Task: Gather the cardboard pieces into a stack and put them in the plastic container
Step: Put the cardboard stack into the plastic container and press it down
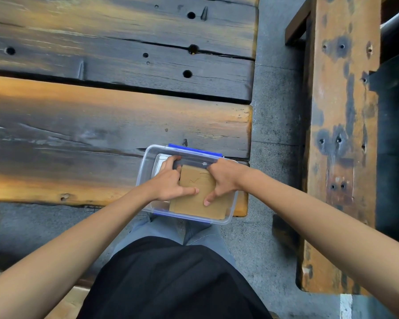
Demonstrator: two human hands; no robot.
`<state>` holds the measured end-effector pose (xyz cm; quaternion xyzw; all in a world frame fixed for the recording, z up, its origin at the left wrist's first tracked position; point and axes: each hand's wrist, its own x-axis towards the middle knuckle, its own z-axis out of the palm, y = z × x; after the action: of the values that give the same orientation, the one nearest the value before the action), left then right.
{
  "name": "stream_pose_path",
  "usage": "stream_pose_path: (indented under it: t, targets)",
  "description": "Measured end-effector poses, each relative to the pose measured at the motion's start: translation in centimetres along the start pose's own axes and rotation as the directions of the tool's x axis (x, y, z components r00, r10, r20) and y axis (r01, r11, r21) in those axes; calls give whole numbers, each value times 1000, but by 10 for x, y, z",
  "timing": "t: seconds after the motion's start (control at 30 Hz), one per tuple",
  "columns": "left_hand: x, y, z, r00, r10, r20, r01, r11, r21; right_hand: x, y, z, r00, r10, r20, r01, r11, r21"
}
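Observation:
A clear plastic container (148,155) with blue clips sits at the near right corner of the wooden table, its near edge overhanging. Inside it lies a stack of brown cardboard pieces (197,202), the top one marked with dark pen lines. My left hand (171,180) grips the stack's left side, fingers curled over its far edge and thumb pressed on top. My right hand (221,178) holds the right side, thumb on the top piece. Both hands are inside the container.
The table (101,123) is made of dark, weathered planks with holes and cracks. A rusty wooden bench or beam (341,134) runs along the right, across a strip of concrete floor (274,111). My legs and dark shirt fill the bottom.

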<state>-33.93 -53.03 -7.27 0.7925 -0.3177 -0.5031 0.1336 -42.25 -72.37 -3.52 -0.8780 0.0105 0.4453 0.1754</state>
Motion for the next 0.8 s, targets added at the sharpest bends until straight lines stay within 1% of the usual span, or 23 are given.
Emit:
stream_pose_path:
  t: [0.23, 0.43, 0.5, 0.67, 0.8]
  targets:
    - [4, 3, 5, 996, -27, -80, 22, 998, -59, 5, 3, -12, 1000, 31, 3, -31, 999, -15]
    - [5, 7, 5, 992, -71, -104, 62, 994, -93, 7, 5, -14, 999, 49, 12, -49, 999, -1]
    - [3, 11, 2, 992, -94, -85, 86, 992, -91, 3, 3, -15, 998, 57, 12, -57, 998, 7]
    - [-9, 12, -10, 994, -113, -8, 111, 982, -150, -13, -4, -24, 997, 67, 34, -69, 996, 60]
    - [-29, 7, -25, 997, -77, -30, 68, 969, -236, -24, -7, -39, 997, 56, 48, -58, 998, 30]
